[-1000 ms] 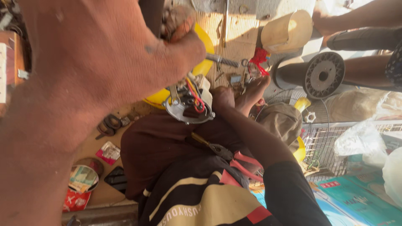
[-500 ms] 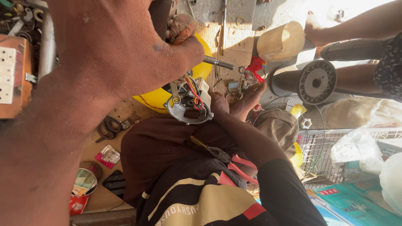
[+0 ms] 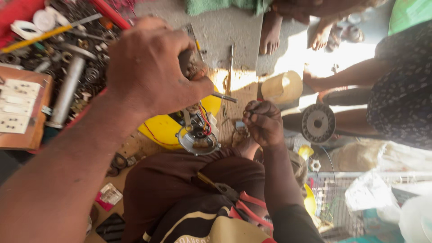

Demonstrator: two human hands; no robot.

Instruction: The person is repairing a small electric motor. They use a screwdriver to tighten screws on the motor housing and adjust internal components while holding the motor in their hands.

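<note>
Fingers of the left hand (image 3: 153, 67) are wrapped tight round a dark-handled tool with a thin metal shaft (image 3: 223, 96). The handle is buried in the fist and the tip points right. Fingers of the right hand (image 3: 263, 123) are pinched narrow on a small pale piece (image 3: 240, 124); what it is I cannot make out.

From the head view, the only one, the round grey metal motor housing with red and black wires (image 3: 198, 138) lies near the lap. It rests against a yellow plastic shell (image 3: 162, 130), just below the left fist and left of the right hand. Red-handled pliers (image 3: 238, 200) lie across the brown trousers (image 3: 180, 180), untouched.

It looks to me like fiddly work on the housing: tool ready in one hand, a small fitting in the other. Bringing the two together would call for a steady tip kept clear of those wires.

Far left sits a tray of loose metal parts (image 3: 67, 58). Beside it is a wooden board with white switches (image 3: 18, 108). To the right stands a ribbed grey disc (image 3: 318, 123). Another person's bare foot (image 3: 272, 38) shows at the far edge.
</note>
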